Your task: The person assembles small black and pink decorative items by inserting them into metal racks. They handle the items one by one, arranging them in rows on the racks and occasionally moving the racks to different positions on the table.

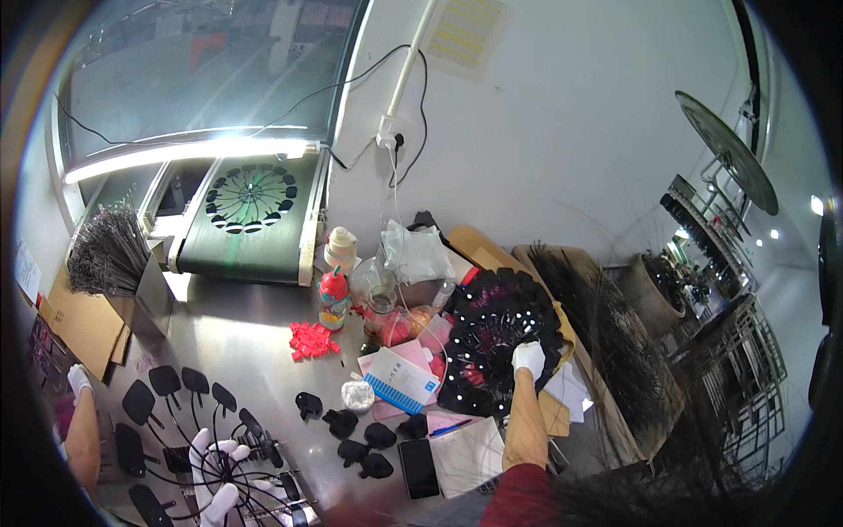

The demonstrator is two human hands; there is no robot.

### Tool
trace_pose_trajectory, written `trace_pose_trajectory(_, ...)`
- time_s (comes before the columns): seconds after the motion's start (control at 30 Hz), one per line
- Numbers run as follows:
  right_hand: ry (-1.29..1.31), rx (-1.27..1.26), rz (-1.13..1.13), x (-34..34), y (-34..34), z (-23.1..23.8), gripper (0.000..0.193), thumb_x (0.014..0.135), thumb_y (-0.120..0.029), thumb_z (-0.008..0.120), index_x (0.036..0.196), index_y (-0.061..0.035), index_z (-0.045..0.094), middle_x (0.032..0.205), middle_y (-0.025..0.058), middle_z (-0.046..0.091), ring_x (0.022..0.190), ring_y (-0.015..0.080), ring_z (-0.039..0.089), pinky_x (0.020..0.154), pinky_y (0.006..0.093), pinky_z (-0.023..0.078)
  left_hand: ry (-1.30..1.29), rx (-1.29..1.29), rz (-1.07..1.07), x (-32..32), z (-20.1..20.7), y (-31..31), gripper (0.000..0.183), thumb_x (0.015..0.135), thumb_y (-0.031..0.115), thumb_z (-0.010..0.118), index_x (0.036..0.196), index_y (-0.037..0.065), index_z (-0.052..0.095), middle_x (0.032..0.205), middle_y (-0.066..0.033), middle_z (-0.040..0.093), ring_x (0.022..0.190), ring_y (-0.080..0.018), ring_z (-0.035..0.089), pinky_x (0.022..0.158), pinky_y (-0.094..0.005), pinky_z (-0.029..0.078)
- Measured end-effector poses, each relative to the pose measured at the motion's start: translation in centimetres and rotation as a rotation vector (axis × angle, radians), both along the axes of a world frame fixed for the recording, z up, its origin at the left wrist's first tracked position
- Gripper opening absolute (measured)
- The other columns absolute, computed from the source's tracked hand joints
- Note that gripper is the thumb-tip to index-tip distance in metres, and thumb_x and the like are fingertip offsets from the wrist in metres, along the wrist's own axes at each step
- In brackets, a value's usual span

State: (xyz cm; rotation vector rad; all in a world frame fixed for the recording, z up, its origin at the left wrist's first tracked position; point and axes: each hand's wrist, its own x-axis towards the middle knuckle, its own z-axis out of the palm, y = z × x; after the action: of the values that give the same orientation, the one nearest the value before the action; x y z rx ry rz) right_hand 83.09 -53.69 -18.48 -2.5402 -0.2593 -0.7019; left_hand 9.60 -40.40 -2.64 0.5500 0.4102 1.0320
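Note:
My left hand (211, 474), in a white glove, is among thin black wires (230, 470) fanning out from a hub, with flat black pads (139, 402) at their ends. Its fingers are partly hidden by the wires and appear to hold them near the hub. My right hand (529, 358), also gloved in white, reaches out on the right with its fingers closed, at a pile of black pieces (483, 351) with shiny dots. What it pinches is too small to make out. Small black lumpy parts (378, 436) lie on the table between my hands.
Another person's gloved hand (79, 378) comes in at the left edge. A conveyor belt (237, 250) carries a similar ring of pads. A metal bin (154, 299) of wires, red pieces (312, 341), a red-topped bottle (334, 299), a phone (419, 468) and a notebook (465, 457) stand about.

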Motion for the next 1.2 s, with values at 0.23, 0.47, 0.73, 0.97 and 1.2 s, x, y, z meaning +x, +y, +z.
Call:
trace_pose_trajectory(0.23,0.911,0.881,0.091,0.4,-0.4,-2.5,0.02,0.093,-0.017,0.069,0.104,-0.0013,0.064,0.092,0.0177,0.07,0.081,0.0318,0.067,0.067,0.0496,0.049,-0.043,0.011,-0.055,1.8,-0.2,-0.8,0.092,0.084,-0.008,0.065,0.167,0.012,0.032,0.141,-0.0219,0.06,0.122,-0.0333,0.066,0.093,-0.0481,0.064)
trace_pose_trajectory(0.47,0.293,0.768,0.221,-1.9,-1.4,7.2,0.031,0.096,-0.015,0.065,0.068,-0.0064,0.054,0.059,0.0091,0.062,0.042,0.0209,0.058,0.037,0.0354,0.039,0.021,-0.022,-0.015,1.0,-0.1,-2.5,0.091,0.084,-0.01,0.065,0.166,0.012,0.034,0.142,-0.0214,0.06,0.126,-0.0333,0.065,0.094,-0.0483,0.064)
trace_pose_trajectory(0.73,0.932,1.014,0.753,-19.4,-1.8,24.0,0.014,0.105,-0.018,0.066,0.099,-0.0058,0.066,0.074,0.0044,0.064,0.055,0.0135,0.059,0.048,0.0277,0.045,0.011,-0.063,-0.193,5.6,0.1,-3.0,0.093,0.085,-0.01,0.065,0.167,0.017,0.032,0.147,-0.0198,0.058,0.135,-0.0336,0.061,0.097,-0.0521,0.064)
trace_pose_trajectory(0.97,1.541,0.518,1.049,-44.2,2.7,25.0,0.024,0.105,-0.027,0.07,0.1,-0.0037,0.067,0.078,0.0075,0.07,0.058,0.0174,0.067,0.051,0.0281,0.051,-0.077,-0.1,-0.356,8.6,1.5,-2.2,0.059,0.087,-0.003,0.071,0.14,0.011,0.048,0.128,-0.0115,0.059,0.117,-0.0242,0.062,0.09,-0.042,0.062)
trace_pose_trajectory(1.2,1.634,0.357,1.233,-53.2,4.8,22.7,0.023,0.107,-0.026,0.068,0.098,-0.0041,0.068,0.075,0.0055,0.071,0.057,0.0138,0.069,0.045,0.0233,0.048,-0.047,-0.014,-0.264,1.2,1.2,-4.0,0.057,0.087,-0.002,0.072,0.138,0.011,0.048,0.127,-0.0114,0.059,0.117,-0.0243,0.063,0.09,-0.0419,0.062)
